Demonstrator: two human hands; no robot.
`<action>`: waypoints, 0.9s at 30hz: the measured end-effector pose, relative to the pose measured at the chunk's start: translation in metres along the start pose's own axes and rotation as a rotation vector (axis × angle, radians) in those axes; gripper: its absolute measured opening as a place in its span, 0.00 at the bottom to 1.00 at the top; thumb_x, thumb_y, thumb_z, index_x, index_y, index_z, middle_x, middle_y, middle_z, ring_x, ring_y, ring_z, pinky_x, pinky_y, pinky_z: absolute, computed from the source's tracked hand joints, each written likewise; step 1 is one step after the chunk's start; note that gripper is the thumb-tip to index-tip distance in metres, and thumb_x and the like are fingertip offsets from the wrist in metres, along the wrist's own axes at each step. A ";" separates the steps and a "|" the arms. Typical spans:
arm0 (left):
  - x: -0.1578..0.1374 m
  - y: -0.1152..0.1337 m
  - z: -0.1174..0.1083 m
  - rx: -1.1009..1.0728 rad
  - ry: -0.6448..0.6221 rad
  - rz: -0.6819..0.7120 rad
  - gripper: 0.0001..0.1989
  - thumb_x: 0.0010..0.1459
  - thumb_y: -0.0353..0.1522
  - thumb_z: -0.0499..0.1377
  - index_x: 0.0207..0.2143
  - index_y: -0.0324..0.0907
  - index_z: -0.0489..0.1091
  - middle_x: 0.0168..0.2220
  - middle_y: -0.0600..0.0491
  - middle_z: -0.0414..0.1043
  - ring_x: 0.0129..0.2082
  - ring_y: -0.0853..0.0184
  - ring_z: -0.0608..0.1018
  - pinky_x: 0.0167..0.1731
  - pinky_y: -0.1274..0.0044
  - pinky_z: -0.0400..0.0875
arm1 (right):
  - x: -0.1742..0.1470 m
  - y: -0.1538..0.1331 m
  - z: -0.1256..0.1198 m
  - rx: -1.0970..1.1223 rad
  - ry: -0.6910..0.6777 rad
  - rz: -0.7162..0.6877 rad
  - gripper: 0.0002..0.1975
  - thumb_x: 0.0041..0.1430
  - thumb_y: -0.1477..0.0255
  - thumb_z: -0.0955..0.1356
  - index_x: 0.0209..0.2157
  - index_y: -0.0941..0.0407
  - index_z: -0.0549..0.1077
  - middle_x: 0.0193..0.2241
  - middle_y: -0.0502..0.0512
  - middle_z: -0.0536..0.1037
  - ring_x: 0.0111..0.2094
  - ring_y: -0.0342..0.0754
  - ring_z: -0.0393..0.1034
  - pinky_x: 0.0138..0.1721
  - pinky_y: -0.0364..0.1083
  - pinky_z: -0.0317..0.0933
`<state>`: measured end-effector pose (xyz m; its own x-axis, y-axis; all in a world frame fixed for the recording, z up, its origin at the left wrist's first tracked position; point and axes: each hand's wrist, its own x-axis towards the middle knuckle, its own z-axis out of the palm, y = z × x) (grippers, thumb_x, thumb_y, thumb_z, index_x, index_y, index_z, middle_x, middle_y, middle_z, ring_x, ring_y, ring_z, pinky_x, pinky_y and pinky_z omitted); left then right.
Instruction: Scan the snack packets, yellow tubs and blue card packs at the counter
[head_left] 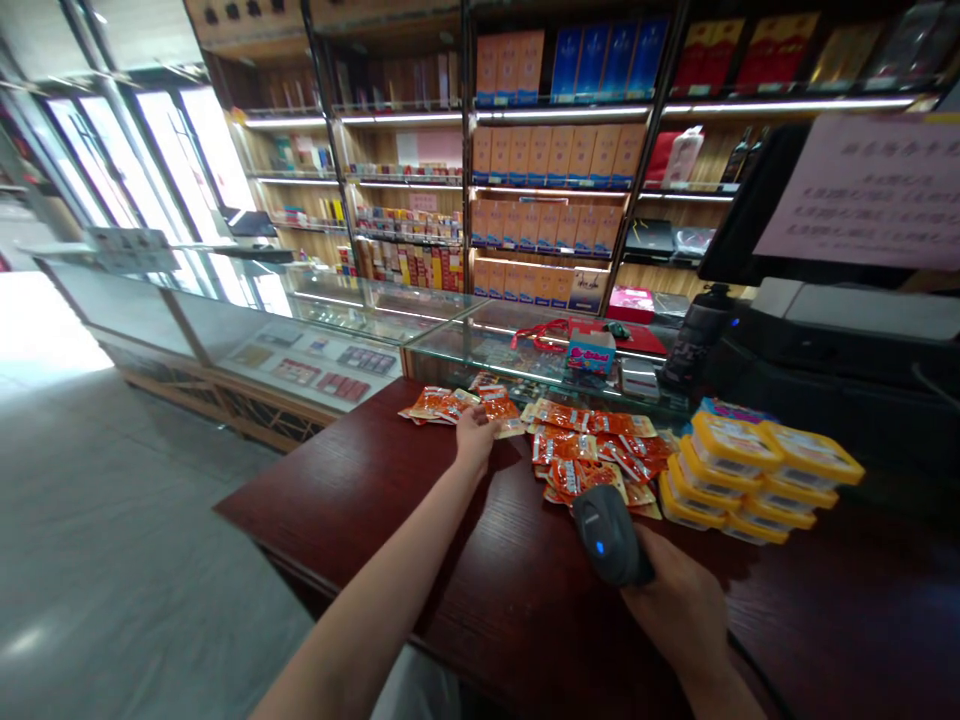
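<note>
My right hand (679, 595) is wrapped round a dark barcode scanner (606, 535) with a blue light on its back; its head points toward a pile of orange snack packets (574, 478) on the dark wooden counter. Farther off, my left hand (475, 436) pinches an orange snack packet (496, 403) at the counter's far edge. The fingertips are partly hidden by the hand itself. Just left of it lie a few more orange packets (435, 403). Beside the main pile, to the right, stand stacked yellow-lidded plastic tubs (731, 445).
Behind the counter (337, 500) runs a glass display case (450, 345) with a small blue and pink box (591, 352) on top. A monitor (750, 210) with a pink paper sheet and a dark bottle (697, 330) stand at right. Lit shelves (555, 185) of boxes line the wall.
</note>
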<state>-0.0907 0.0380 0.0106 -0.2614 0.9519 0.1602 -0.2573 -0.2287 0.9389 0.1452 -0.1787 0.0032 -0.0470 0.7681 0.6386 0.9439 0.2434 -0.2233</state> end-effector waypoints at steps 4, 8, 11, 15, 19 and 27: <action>0.046 0.024 -0.033 0.435 0.272 0.050 0.13 0.46 0.24 0.59 0.37 0.36 0.69 0.33 0.49 0.76 0.31 0.67 0.79 0.33 0.76 0.73 | 0.000 0.000 0.001 -0.002 -0.009 0.004 0.13 0.55 0.72 0.63 0.42 0.56 0.72 0.38 0.58 0.80 0.33 0.51 0.76 0.32 0.45 0.63; 0.071 0.044 -0.069 0.663 0.334 0.040 0.12 0.50 0.26 0.58 0.39 0.35 0.71 0.35 0.46 0.76 0.34 0.63 0.78 0.35 0.74 0.72 | 0.000 -0.001 0.003 0.001 -0.003 -0.024 0.12 0.55 0.72 0.63 0.41 0.55 0.72 0.36 0.57 0.80 0.33 0.50 0.76 0.32 0.45 0.63; 0.069 0.054 -0.084 0.848 0.262 0.094 0.11 0.50 0.28 0.58 0.38 0.37 0.74 0.37 0.45 0.76 0.41 0.59 0.77 0.44 0.70 0.70 | -0.001 -0.001 0.004 0.007 0.011 -0.034 0.12 0.54 0.74 0.63 0.41 0.55 0.72 0.37 0.58 0.80 0.33 0.50 0.76 0.32 0.45 0.64; 0.050 0.054 -0.091 1.400 0.087 0.326 0.15 0.58 0.36 0.54 0.44 0.43 0.75 0.51 0.43 0.70 0.55 0.52 0.68 0.54 0.61 0.60 | -0.001 -0.001 0.004 0.027 0.003 -0.015 0.14 0.53 0.74 0.63 0.42 0.56 0.72 0.38 0.57 0.81 0.34 0.51 0.76 0.34 0.45 0.64; 0.036 0.038 -0.092 1.609 -0.171 0.361 0.24 0.60 0.47 0.51 0.56 0.53 0.67 0.63 0.46 0.58 0.64 0.46 0.55 0.59 0.55 0.50 | -0.002 -0.001 0.005 0.032 -0.036 0.005 0.15 0.52 0.75 0.62 0.43 0.56 0.72 0.38 0.58 0.80 0.35 0.51 0.76 0.35 0.45 0.64; 0.035 0.029 -0.086 1.638 -0.196 0.273 0.26 0.61 0.47 0.49 0.59 0.50 0.62 0.64 0.41 0.54 0.65 0.43 0.51 0.57 0.47 0.45 | -0.001 -0.001 0.005 0.017 -0.061 0.024 0.16 0.53 0.74 0.63 0.45 0.56 0.72 0.39 0.59 0.80 0.35 0.51 0.76 0.34 0.45 0.64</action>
<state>-0.1868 0.0468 0.0174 0.0134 0.9611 0.2759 0.9846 -0.0608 0.1638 0.1430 -0.1768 -0.0014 -0.0446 0.8087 0.5866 0.9394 0.2338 -0.2508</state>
